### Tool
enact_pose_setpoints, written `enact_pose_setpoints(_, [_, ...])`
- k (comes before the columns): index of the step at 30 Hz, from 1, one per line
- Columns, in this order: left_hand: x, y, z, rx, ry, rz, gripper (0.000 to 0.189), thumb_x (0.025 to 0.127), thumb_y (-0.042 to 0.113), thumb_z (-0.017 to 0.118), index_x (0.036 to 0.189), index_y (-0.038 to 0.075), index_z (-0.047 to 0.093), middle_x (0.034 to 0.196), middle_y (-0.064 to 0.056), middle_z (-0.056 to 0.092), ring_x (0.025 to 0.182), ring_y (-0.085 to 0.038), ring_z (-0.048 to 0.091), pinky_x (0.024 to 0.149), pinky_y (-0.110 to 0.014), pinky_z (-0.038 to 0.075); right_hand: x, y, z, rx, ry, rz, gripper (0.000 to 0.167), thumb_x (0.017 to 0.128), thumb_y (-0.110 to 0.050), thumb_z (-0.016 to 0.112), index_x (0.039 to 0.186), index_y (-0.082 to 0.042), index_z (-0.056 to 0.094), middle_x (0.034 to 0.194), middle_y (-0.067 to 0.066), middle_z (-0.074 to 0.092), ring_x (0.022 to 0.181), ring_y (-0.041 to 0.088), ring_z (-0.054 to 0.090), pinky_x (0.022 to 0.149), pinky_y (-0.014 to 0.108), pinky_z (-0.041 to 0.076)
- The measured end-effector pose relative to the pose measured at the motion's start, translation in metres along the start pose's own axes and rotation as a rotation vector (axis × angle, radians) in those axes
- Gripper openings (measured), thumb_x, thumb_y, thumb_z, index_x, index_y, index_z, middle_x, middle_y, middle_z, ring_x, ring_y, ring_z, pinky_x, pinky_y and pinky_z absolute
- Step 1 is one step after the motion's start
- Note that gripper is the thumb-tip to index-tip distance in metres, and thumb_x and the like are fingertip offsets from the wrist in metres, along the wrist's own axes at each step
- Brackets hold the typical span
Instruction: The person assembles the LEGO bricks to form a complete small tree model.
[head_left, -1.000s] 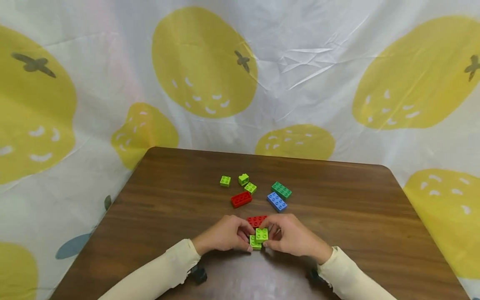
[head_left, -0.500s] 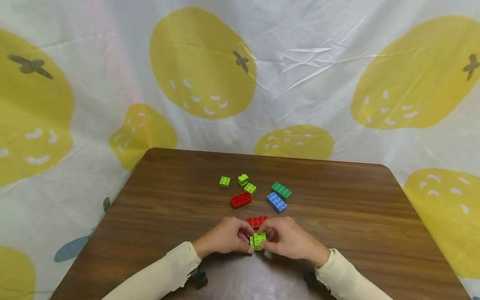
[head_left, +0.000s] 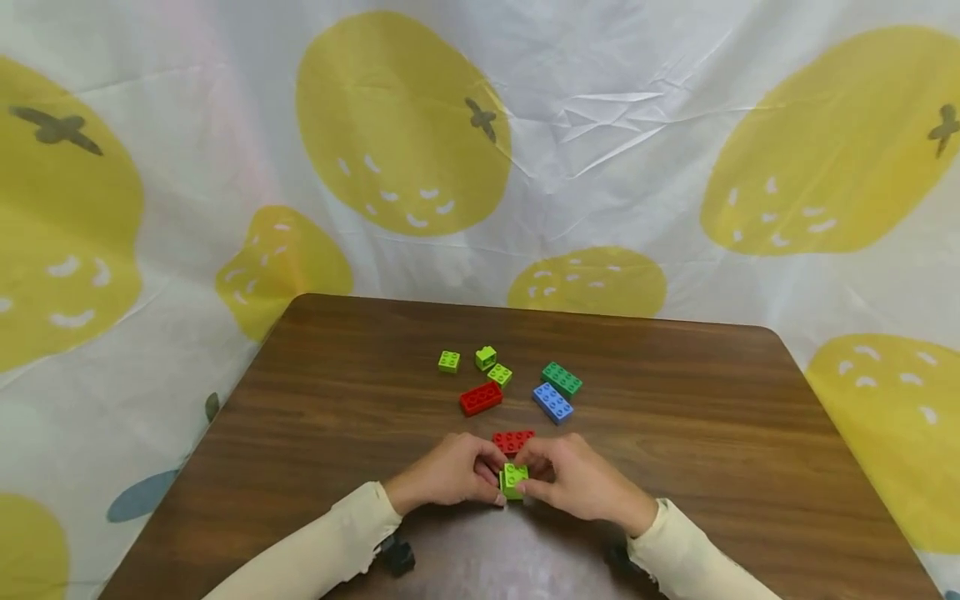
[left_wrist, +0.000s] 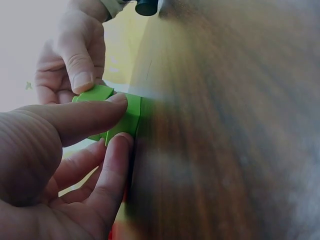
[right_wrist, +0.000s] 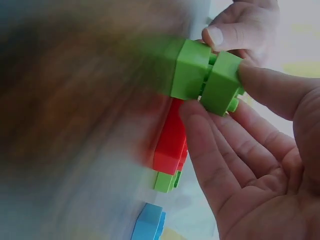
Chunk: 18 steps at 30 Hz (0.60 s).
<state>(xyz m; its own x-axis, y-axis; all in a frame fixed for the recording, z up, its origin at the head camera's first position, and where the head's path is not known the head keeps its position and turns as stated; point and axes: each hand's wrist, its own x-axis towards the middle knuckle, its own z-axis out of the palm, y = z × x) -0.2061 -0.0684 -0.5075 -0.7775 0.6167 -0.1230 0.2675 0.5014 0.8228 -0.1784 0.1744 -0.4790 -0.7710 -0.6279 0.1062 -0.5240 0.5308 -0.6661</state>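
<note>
Near the front of the table, two square lime-green toy building bricks sit one over the other between the hands. My left hand (head_left: 455, 473) pinches the lower green brick (left_wrist: 130, 115) between thumb and finger; that brick sits on the tabletop. My right hand (head_left: 581, 481) pinches the upper green brick (right_wrist: 220, 82) from the other side. In the right wrist view, the upper brick lies a little askew over the lower one, and a narrow gap with studs shows between them. Just behind the hands lies a red eight-stud brick (head_left: 513, 441), studs up.
Farther back on the brown wooden table (head_left: 675, 400) lie another red brick (head_left: 481, 399), a blue brick (head_left: 552, 403) and a dark green brick (head_left: 562, 379). Three small lime bricks, including one on its side (head_left: 486, 358), lie behind them. A lemon-print cloth (head_left: 420, 275) hangs beyond the table.
My right hand has brought the upper green brick left and down, from an offset position to nearly over the lower one. The left hand keeps its hold on the lower brick.
</note>
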Motion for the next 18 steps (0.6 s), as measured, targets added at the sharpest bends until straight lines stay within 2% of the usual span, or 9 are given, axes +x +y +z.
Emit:
enact_pose_setpoints(8, [0.0027,0.0011,-0.0015,-0.007,-0.003,0.008,0.038,0.078,0.017,0.095,0.112,0.010,0.079,0.091,0.007,0.076,0.078,-0.002,0.071,0.069,-0.021,0.059,0.0029,-0.0034,0.0009,-0.043,0.011,-0.016,0.030,0.092,-0.015,0.084,0.121,-0.012,0.079,0.096,-0.003,0.081,0.079,-0.001,0.072,0.068,0.018,0.058])
enact_pose_setpoints(13, [0.0018,0.0003,-0.0001,0.005,-0.008,0.001,0.039,0.078,0.018,0.095,0.113,0.010,0.078,0.091,0.007,0.077,0.079,-0.002,0.071,0.071,-0.021,0.058,0.0033,-0.0041,0.0018,-0.018,0.002,-0.004,0.030,0.091,-0.017,0.085,0.120,-0.011,0.080,0.100,-0.002,0.082,0.078,-0.002,0.073,0.067,0.017,0.058])
enact_pose_setpoints(18, [0.0006,0.0005,0.0004,0.007,-0.028,-0.007,0.040,0.079,0.017,0.094,0.116,0.010,0.078,0.093,0.007,0.077,0.081,-0.002,0.071,0.072,-0.021,0.059,0.0028,-0.0051,0.0038,-0.034,0.019,-0.010,0.026,0.088,-0.016,0.088,0.113,-0.011,0.082,0.093,-0.003,0.081,0.074,-0.002,0.071,0.065,0.017,0.057])
